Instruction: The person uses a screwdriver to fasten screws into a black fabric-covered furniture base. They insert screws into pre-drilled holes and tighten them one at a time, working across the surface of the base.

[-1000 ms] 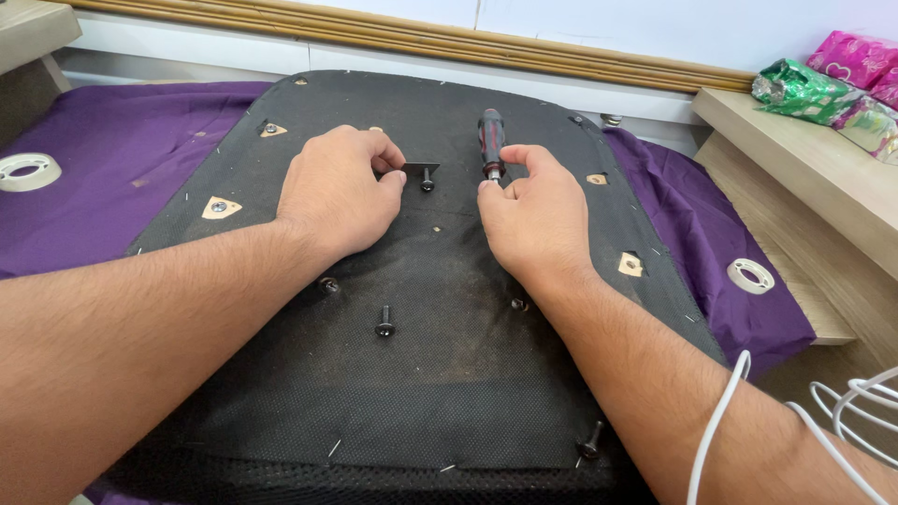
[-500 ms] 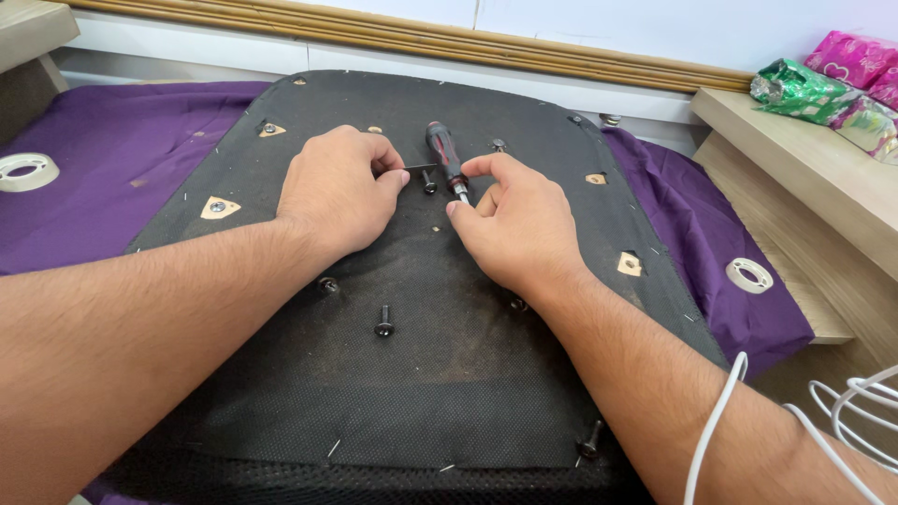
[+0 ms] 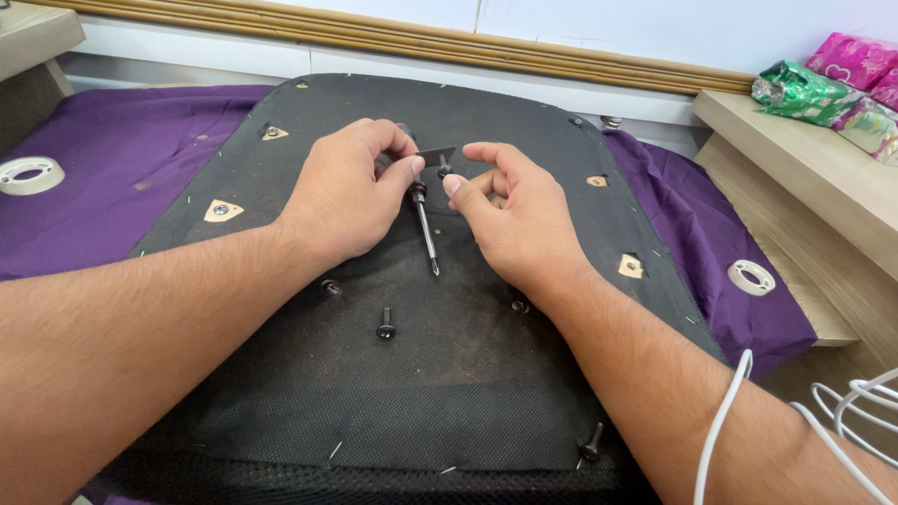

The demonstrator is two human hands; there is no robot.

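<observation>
Screwdriver [image 3: 427,229] held by left hand [image 3: 351,192] over black panel [image 3: 421,374].
</observation>
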